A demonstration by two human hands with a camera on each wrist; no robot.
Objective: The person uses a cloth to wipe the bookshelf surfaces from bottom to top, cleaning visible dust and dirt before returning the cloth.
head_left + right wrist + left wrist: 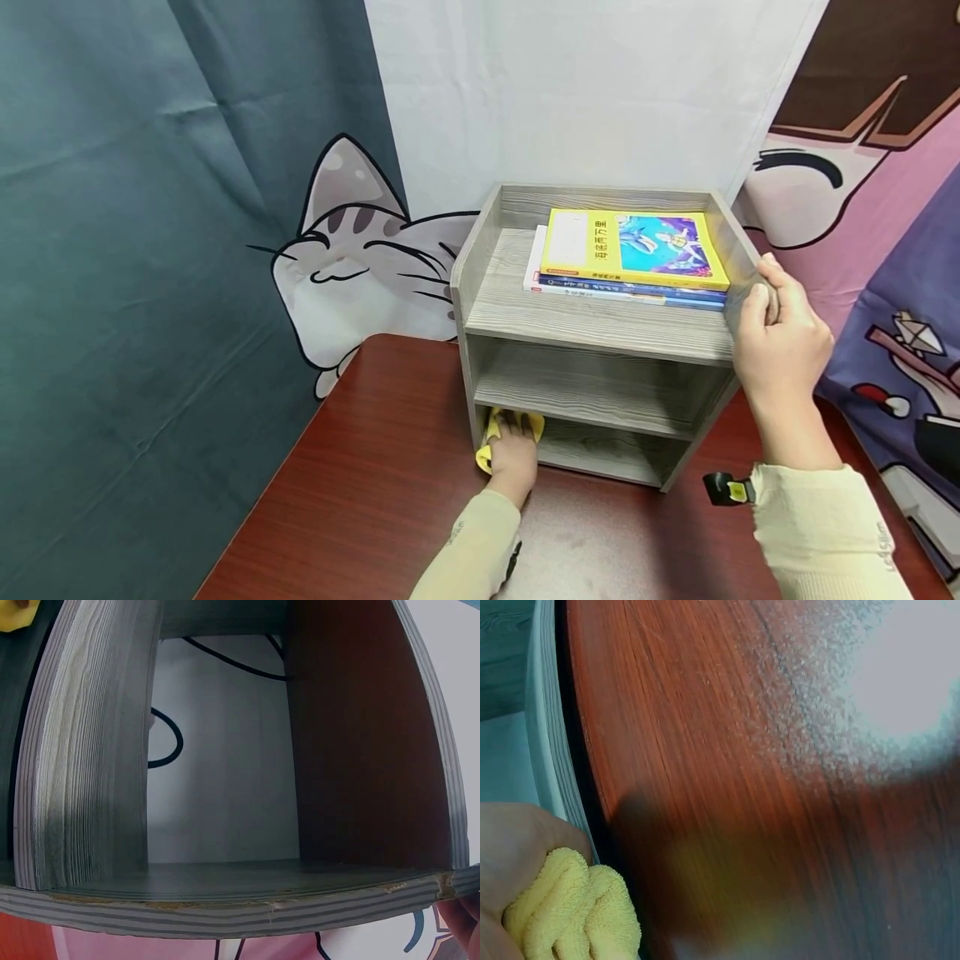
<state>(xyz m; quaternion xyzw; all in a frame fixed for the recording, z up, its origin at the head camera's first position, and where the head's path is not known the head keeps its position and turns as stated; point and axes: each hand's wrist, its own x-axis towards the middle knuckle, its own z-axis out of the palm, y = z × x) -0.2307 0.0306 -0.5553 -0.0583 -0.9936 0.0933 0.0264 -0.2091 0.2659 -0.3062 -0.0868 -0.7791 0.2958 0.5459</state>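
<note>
A grey wood-grain shelf unit (592, 382) with three levels stands on the table. My left hand (516, 460) is at the left end of its bottom compartment, holding a yellow cloth (485, 459) against the wood. Seen from the left wrist, the fuzzy cloth (577, 907) is bunched under the hand beside the shelf's edge. My right hand (783, 342) grips the top of the right side panel, thumb on the inner face and fingers over the outside. In the right wrist view a few fingertips (463, 924) show at the panel's edge.
Several stacked books, with a yellow-covered one (592, 243) uppermost, lie on the top level. The reddish-brown table (352, 492) extends left and in front of the unit. Printed curtains (150, 250) hang behind and at both sides. Dark cables (232, 666) show through the open back.
</note>
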